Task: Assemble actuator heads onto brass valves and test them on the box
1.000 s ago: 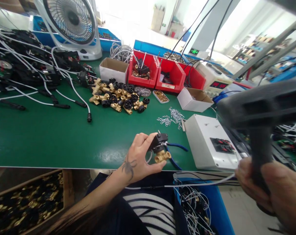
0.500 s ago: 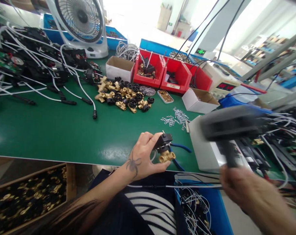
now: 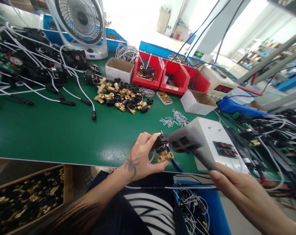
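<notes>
My left hand (image 3: pixel 143 153) is closed around a brass valve (image 3: pixel 164 156) with a black plastic housing (image 3: pixel 160 142) on top. It steadies the valve upright near the table's front edge. My right hand (image 3: pixel 232 182) grips the handle of a dark grey hammer (image 3: pixel 185 139). The hammer's head, slightly blurred, is right beside the black housing; whether they touch I cannot tell. Behind the valve, partly hidden, shows a blue handle (image 3: pixel 176 165). Silvery wire clips (image 3: pixel 168 122) lie in a loose pile beyond the hammer.
Brass fittings with black caps (image 3: pixel 121 94) are heaped at mid-table. Red bins (image 3: pixel 173 78), a white carton (image 3: pixel 199 103) and a fan (image 3: pixel 96 49) stand behind. A grey-white box (image 3: pixel 211 130) sits to the right. White-cabled parts (image 3: pixel 40 65) crowd the left. Below is a blue crate (image 3: pixel 218 209).
My right hand has swung the hammer left, from above the grey-white box to beside the housing. My left hand holds the valve in nearly the same place.
</notes>
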A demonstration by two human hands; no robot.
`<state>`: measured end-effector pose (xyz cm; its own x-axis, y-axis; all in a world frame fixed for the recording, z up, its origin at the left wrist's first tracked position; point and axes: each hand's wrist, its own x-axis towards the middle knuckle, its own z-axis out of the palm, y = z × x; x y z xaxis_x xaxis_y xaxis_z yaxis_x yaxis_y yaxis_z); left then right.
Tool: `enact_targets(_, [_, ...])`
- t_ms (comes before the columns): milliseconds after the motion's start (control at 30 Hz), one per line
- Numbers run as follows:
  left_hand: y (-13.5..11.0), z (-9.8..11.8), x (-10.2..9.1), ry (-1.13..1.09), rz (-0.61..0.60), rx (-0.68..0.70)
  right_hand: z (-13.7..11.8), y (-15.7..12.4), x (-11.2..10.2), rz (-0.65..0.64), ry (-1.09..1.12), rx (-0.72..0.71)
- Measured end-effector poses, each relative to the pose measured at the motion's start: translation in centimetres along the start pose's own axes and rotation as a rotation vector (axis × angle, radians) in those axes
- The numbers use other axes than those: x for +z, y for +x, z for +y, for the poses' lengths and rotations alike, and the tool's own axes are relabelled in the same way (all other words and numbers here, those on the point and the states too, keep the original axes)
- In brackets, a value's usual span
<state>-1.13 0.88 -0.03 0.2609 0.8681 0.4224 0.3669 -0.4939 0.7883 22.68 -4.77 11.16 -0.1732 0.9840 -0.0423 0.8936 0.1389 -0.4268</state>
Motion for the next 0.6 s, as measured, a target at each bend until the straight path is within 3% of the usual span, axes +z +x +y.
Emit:
enact_targets(133, [0.03, -0.09, 0.09, 0.016, 0.013, 0.017, 0.16, -0.43, -0.36, 0.149, 0.231, 0.049])
enact_targets(300, [0.07, -0.16, 0.09, -0.013, -0.01, -0.002, 0.19, 0.26, 0.29, -0.087, 0.015, -0.002])
enact_targets(467, [0.05, -0.04, 0.12, -0.006, -0.012, -0.005, 0.36, 0.21, -0.3, 0.144, 0.218, 0.0])
enact_targets(500, [0.06, -0.05, 0.14, -0.008, -0.01, -0.002, 0.25, 0.22, -0.2, 0.123, 0.222, -0.003])
enact_targets(600, [0.1, -0.1, 0.17, -0.023, -0.011, 0.005, -0.27, 0.44, 0.3, -0.1, 0.084, -0.017])
